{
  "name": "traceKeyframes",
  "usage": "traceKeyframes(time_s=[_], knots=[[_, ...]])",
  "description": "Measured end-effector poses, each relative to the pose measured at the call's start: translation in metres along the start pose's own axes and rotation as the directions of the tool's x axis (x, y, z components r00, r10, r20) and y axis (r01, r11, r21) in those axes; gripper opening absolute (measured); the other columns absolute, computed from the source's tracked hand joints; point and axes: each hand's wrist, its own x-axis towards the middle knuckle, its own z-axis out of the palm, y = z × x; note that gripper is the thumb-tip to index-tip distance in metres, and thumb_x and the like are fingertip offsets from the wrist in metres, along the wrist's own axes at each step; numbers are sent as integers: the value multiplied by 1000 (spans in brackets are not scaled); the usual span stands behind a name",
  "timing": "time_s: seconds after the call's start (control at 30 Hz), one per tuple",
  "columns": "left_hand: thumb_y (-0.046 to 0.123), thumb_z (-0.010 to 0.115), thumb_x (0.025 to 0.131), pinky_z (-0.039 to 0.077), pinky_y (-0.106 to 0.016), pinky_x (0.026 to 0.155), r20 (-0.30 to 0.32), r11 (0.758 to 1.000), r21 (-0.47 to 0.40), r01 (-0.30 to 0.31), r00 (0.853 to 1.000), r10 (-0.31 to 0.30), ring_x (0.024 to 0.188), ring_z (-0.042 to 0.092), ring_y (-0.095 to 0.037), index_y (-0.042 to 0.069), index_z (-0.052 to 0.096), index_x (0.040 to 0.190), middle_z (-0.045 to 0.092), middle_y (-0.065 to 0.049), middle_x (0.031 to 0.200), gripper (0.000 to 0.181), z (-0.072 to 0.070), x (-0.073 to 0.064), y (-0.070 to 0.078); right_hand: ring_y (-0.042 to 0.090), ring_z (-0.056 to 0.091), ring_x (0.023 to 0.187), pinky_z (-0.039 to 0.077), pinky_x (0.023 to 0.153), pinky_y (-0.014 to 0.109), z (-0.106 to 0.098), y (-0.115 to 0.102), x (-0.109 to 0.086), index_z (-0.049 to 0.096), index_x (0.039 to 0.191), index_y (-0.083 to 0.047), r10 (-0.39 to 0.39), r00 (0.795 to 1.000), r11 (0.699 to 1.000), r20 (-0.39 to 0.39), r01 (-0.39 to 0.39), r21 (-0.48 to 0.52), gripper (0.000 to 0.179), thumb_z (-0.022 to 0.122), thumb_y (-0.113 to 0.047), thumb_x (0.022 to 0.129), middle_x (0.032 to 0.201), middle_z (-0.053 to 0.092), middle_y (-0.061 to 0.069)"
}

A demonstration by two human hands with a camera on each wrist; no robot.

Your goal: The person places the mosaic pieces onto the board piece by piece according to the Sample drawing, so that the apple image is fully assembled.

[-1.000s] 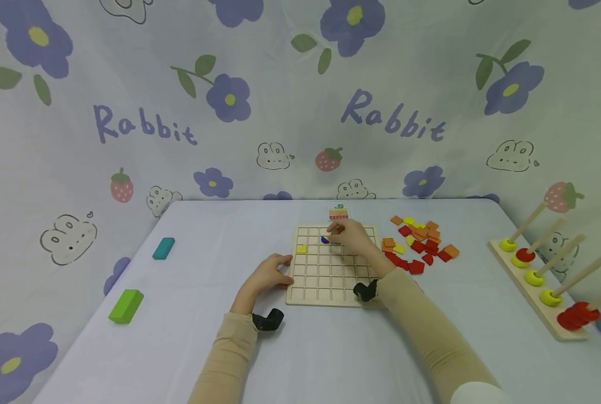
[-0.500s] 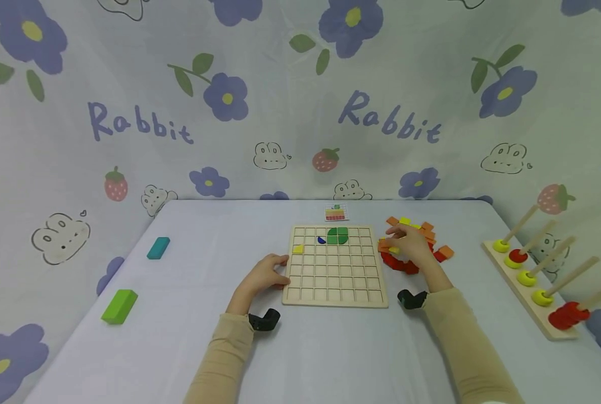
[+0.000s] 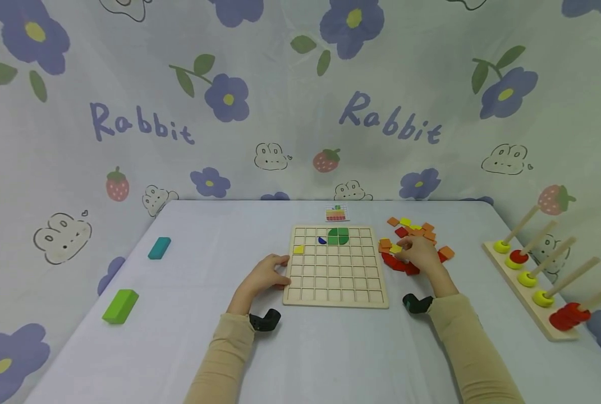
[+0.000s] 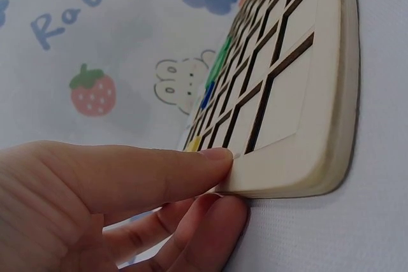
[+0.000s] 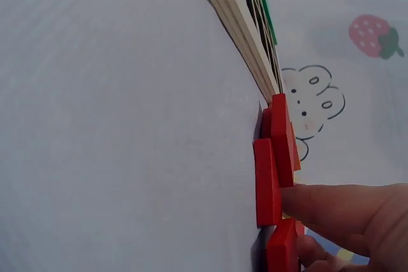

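My left hand grips the near-left edge of a wooden grid board; in the left wrist view the thumb lies on the frame with fingers at its side. The board holds green pieces, a blue half-round piece and a yellow piece. Right of the board, my right hand reaches into loose tiles, its fingertips at a yellow tile. Red tiles stand before those fingertips in the right wrist view; I cannot tell whether they pinch one.
Behind the board lies a printed pattern card. Orange tiles spread at the right. A peg stand with rings stands along the right edge. Green and teal blocks lie at the left.
My right hand has moved from the green pieces on the board rightward to the loose tiles, and lowered among them. The green pieces are now uncovered. My left hand keeps its place.
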Motion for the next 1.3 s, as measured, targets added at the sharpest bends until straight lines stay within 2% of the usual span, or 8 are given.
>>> traceKeyframes(time_s=[0.23,0.37,0.43,0.63,0.73,0.83,1.07,1.3], knots=[[-4,72,72,54,-25,62,-1,1000,5,-2,1000,2,67,58,-14,-4,46,133,51,-15,116,66,-1,-1,1,34,51,100,45,85,44,0,1,0,57,111,2,-2,999,993,-37,7,118,32,64,-13,84,111,56,22],[-3,72,72,54,-24,62,8,999,30,-11,1000,10,67,58,-14,-4,47,133,51,-15,114,66,-1,-2,2,25,51,96,47,77,32,1,-1,1,57,117,0,24,1000,945,-18,-17,326,36,63,-20,88,110,55,14],[-3,72,72,53,-24,62,12,999,35,-9,1000,8,68,58,-14,-4,46,133,51,-15,114,66,-1,-2,2,18,52,92,48,76,25,2,-8,0,54,122,-1,34,999,879,27,-42,475,40,63,-22,88,107,55,6],[-3,72,72,53,-24,62,9,999,36,-16,1000,15,67,57,-13,-4,47,132,52,-14,113,65,-2,-2,2,8,59,78,51,73,18,16,-42,-2,43,132,3,-57,970,584,237,-160,796,48,60,-13,90,88,59,-6],[-2,73,72,53,-24,62,8,999,37,-19,1000,19,66,57,-12,-4,47,132,52,-13,112,65,-2,-1,2,8,60,73,51,68,17,33,-64,0,44,130,6,-98,954,540,282,-187,821,45,58,-9,91,84,61,-4],[-2,73,72,53,-24,62,9,999,40,-23,1000,23,68,58,-13,-4,47,132,52,-13,112,65,-2,0,0,8,61,69,52,66,18,53,-87,4,49,125,7,-103,951,585,293,-181,791,39,58,-7,90,81,62,-1],[0,74,72,53,-24,65,4,998,58,-29,1000,29,79,56,-16,-4,48,132,53,-14,113,65,-2,-1,-1,13,63,64,54,62,23,93,-125,15,61,107,4,-63,967,786,247,-104,610,25,66,-4,83,84,65,10],[1,74,73,52,-24,64,15,996,77,-43,999,42,76,56,-15,-3,48,132,53,-13,113,65,-2,0,-1,15,61,67,52,59,24,106,-139,24,64,91,-1,-157,978,897,134,84,435,12,68,-4,81,86,65,12]])
